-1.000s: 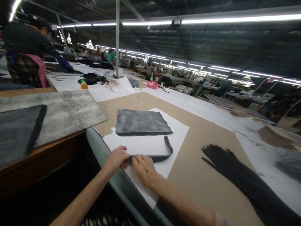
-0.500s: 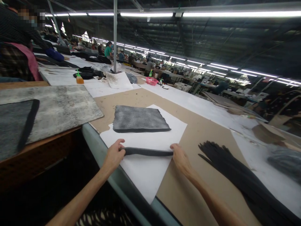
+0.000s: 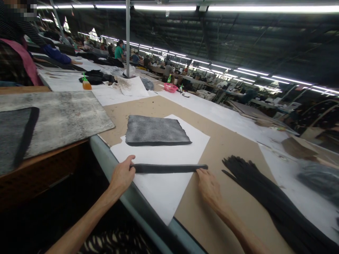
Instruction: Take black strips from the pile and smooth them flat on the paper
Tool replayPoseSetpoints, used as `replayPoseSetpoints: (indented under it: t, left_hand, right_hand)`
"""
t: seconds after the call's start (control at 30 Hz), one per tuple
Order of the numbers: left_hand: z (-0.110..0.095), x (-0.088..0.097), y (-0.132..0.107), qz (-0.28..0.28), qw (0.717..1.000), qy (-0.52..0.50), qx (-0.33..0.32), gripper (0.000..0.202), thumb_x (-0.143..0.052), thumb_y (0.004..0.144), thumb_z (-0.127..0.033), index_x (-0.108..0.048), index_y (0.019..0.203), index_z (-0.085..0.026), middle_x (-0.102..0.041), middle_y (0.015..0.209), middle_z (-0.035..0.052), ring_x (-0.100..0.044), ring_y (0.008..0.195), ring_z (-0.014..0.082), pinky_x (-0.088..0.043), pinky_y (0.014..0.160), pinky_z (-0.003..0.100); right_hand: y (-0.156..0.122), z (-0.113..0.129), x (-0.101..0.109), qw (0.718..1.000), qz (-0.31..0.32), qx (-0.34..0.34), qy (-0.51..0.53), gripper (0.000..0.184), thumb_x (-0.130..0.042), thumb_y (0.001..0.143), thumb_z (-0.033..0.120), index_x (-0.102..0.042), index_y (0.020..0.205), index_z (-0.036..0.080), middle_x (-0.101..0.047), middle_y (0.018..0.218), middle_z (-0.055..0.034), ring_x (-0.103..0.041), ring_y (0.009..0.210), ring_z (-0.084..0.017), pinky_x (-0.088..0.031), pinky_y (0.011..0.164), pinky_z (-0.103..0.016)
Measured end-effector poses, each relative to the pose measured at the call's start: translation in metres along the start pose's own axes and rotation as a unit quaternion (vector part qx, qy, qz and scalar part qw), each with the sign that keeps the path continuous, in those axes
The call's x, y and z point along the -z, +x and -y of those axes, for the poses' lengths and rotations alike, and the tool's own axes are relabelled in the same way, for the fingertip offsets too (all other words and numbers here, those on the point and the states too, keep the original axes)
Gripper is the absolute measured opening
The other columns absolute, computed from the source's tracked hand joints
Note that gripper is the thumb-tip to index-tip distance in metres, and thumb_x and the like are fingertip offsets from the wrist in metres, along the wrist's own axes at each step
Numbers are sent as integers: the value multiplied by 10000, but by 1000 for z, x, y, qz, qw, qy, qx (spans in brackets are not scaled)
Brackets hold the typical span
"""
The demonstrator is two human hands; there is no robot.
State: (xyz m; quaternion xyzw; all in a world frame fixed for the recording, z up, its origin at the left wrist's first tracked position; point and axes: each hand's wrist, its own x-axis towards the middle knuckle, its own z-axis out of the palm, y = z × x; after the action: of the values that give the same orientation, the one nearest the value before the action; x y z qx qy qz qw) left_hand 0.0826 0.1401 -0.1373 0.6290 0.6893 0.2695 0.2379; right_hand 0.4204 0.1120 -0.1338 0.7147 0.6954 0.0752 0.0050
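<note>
A narrow black fabric strip (image 3: 166,168) lies straight across a white paper sheet (image 3: 164,197). My left hand (image 3: 123,176) pinches its left end between thumb and fingers. Close to the strip's right end, my right hand (image 3: 209,185) has its bent fingertips on the lower edge; the tip of the strip shows past them. Just beyond the strip, a grey fabric panel (image 3: 157,129) with a black near edge and ragged sides rests flat on the same paper.
Right of my right hand lies a bundle of black strips (image 3: 254,180). A mottled grey board (image 3: 71,113) stands at left with another grey panel (image 3: 13,134) on it. Farther back are an orange bottle (image 3: 86,83), a pink basket (image 3: 171,88), a metal post (image 3: 128,38) and a co-worker's sleeve (image 3: 57,54).
My hands have moved farther apart, the left leftward and the right to the right. The strip now looks straighter, and its right tip shows beyond my right fingers.
</note>
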Motion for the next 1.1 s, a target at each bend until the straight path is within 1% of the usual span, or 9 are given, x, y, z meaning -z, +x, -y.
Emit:
replayPoseSetpoints:
  t: [0.13,0.3,0.47,0.57,0.7,0.8,0.9,1.0,1.1]
  left_hand:
    - [-5,2,1,-8,1000,7,2,460,-391,713,-117,-499,1155,-185,-634,923,23,-561,757,176,-384,693,261]
    - [-12,2,7,-33,999,7,-4,455,-390,716,-107,-504,1151,-177,-643,903,23,-566,837,196,-391,736,276]
    - [-11,0,8,-29,1000,7,-2,461,-405,707,-98,-511,1148,-181,-638,942,34,-565,848,196,-396,753,286]
    - [-8,-1,7,-17,1000,12,-6,442,-408,703,-83,-533,1117,-175,-630,963,52,-558,880,200,-398,772,296]
    - [-4,-3,7,-18,1000,-3,-25,445,-415,693,-59,-542,1102,-179,-630,920,43,-555,839,177,-399,759,279]
    - [-1,-6,7,-23,999,-10,-32,454,-409,690,-48,-538,1107,-175,-624,871,38,-549,789,168,-395,715,269]
    - [1,-8,8,-31,999,-10,-38,455,-398,694,-43,-537,1104,-181,-618,850,35,-542,766,166,-388,691,270]
    - [3,-8,7,-26,999,-15,-41,457,-398,688,-34,-541,1097,-177,-613,846,35,-538,769,161,-385,700,267]
    - [7,-5,5,-22,999,-28,-38,466,-390,685,-29,-534,1105,-165,-606,853,38,-537,771,154,-385,707,260]
  right_hand:
    - [11,6,0,999,33,-11,-9,518,-290,773,7,-500,1235,111,-479,1285,-82,-408,1166,-231,-304,964,-350]
    - [40,6,4,999,34,-2,-20,474,-286,812,38,-508,1222,121,-488,1272,-95,-422,1149,-231,-303,959,-354]
    - [50,-1,-3,999,7,16,-41,444,-320,797,32,-562,1150,151,-497,1239,-106,-443,1090,-237,-352,884,-342]
    - [52,-8,-9,998,-19,42,-52,422,-320,789,21,-591,1080,160,-543,1118,-110,-468,1018,-237,-381,798,-328]
    - [55,-11,-4,997,-53,13,-57,387,-312,812,31,-554,1095,138,-558,982,-124,-493,945,-234,-379,724,-315]
    - [56,5,10,992,-101,0,-80,323,-324,828,50,-532,1062,127,-542,926,-121,-498,869,-232,-361,643,-308]
    - [56,39,24,988,-118,44,-94,223,-356,837,72,-546,914,159,-520,901,-98,-484,843,-224,-327,597,-297]
    - [62,67,32,987,-105,90,-79,177,-367,861,109,-530,822,169,-507,880,-81,-479,837,-209,-306,592,-292]
    - [74,64,34,994,-85,47,-58,183,-358,888,155,-524,813,167,-512,869,-71,-493,807,-194,-274,562,-288]
